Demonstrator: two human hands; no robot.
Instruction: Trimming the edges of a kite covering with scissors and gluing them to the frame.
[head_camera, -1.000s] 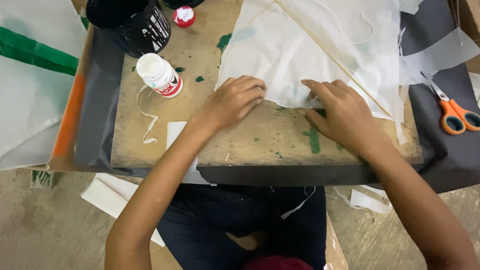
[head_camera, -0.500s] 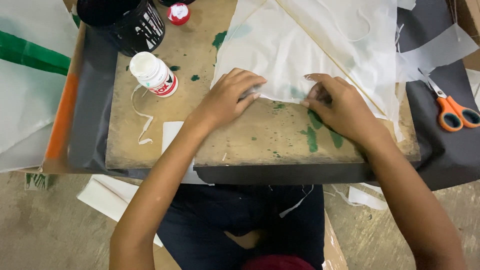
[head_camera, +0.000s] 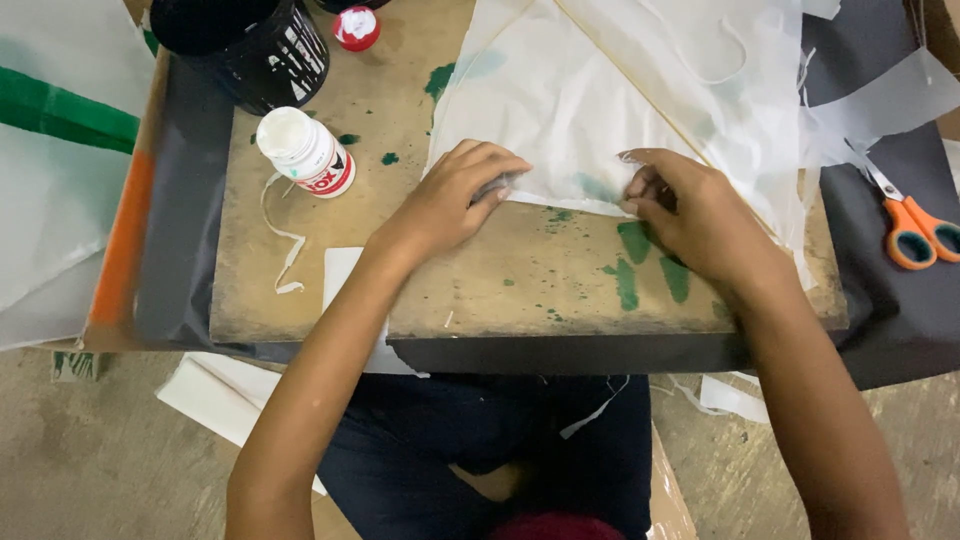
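White paper (head_camera: 600, 110) edge pinched by left hand (head_camera: 455, 195) and right hand (head_camera: 700, 215).

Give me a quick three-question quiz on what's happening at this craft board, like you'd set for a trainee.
1. True or false: both hands press on the lower edge of the white paper sheet.
2. What lies right of the wooden board, on the black sheet? A) orange-handled scissors B) a brush C) a ruler
3. What colour are the stains on the board?

Key: 1 true: left hand and right hand both rest there. 2 A, the scissors. 3 green.
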